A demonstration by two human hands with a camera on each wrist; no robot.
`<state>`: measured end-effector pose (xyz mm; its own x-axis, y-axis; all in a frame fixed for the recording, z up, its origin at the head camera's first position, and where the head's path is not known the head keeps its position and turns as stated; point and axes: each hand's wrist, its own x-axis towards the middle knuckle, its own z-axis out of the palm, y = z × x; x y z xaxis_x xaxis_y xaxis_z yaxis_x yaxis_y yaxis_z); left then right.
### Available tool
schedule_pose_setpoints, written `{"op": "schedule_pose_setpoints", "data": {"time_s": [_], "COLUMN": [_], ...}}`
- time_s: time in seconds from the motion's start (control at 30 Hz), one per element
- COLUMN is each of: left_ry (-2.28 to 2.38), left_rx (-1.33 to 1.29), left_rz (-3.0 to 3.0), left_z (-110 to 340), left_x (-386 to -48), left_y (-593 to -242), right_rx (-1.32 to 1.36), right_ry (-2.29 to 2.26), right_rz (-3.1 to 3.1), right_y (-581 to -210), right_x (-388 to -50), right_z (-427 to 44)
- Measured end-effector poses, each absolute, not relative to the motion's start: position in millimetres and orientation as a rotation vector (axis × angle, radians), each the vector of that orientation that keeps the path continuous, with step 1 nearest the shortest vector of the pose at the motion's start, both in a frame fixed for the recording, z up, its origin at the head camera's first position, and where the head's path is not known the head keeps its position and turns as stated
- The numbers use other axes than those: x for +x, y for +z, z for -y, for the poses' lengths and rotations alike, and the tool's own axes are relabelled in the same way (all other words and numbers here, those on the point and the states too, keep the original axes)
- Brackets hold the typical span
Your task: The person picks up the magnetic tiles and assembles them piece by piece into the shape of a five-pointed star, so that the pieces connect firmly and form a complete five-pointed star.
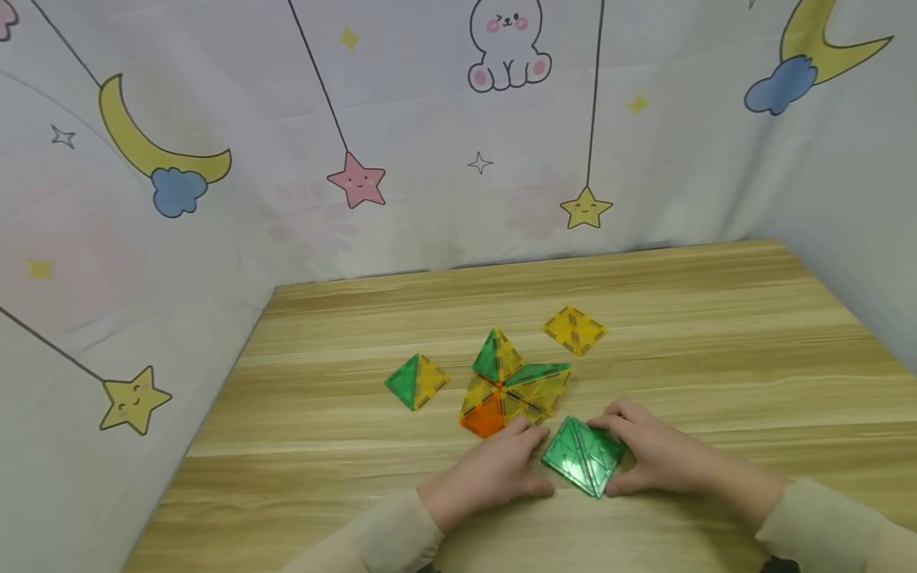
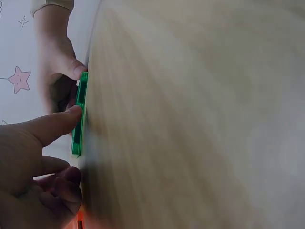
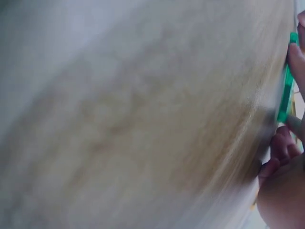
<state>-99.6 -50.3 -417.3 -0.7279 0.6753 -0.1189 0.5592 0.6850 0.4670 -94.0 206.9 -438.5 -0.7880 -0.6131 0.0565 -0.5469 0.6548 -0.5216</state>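
- Right hand (image 1: 655, 454): thumb and fingers pinch the right side of a green diamond (image 1: 583, 458), thumb at its near corner, fingertips at its upper right edge.
- Green diamond: two see-through triangles side by side with a seam between; sits low over the surface (image 1: 322, 477), between the hands, nearer the person than the other pieces. Edge-on in both wrist views.
- Left hand (image 1: 501, 469): thumb and forefinger spread apart around the diamond's left corner, gripping nothing in the head view. In the left wrist view a finger overlaps the green edge; contact cannot be told.
- Hands well apart, one on either side of the diamond.
- Flower-like cluster (image 1: 533, 390) of green, yellow and orange pieces just beyond the left hand; its near edge is partly covered by the fingers.
- Green-and-yellow diamond (image 1: 426, 382) lies flat, left of the cluster.
- Yellow diamond (image 1: 583, 330) lies flat beyond the cluster, to its right.
- Surface: pale wood grain.
- Behind: white cloth (image 1: 430, 103) printed with moons, stars and an animal.
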Motion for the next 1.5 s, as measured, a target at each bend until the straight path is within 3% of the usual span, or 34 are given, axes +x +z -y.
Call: {"op": "schedule_pose_setpoints", "data": {"time_s": [0.57, 1.03, 1.5], "left_ry": [0.779, 1.511, 1.908], "left_rx": [0.879, 0.483, 0.205], "left_rz": [-2.583, -2.103, -1.871], "left_z": [38, 58, 71], "left_x": [-96, -99, -94], "left_y": [-423, -426, -431], "right_rx": [-1.042, -1.037, -0.907], "right_ry": [-0.879, -1.084, -1.080], "right_rz": [-2.820, -2.776, -2.740], "right_y": [-447, -447, -439], "right_x": [-88, -90, -94], "right_z": [-203, -186, -150]}}
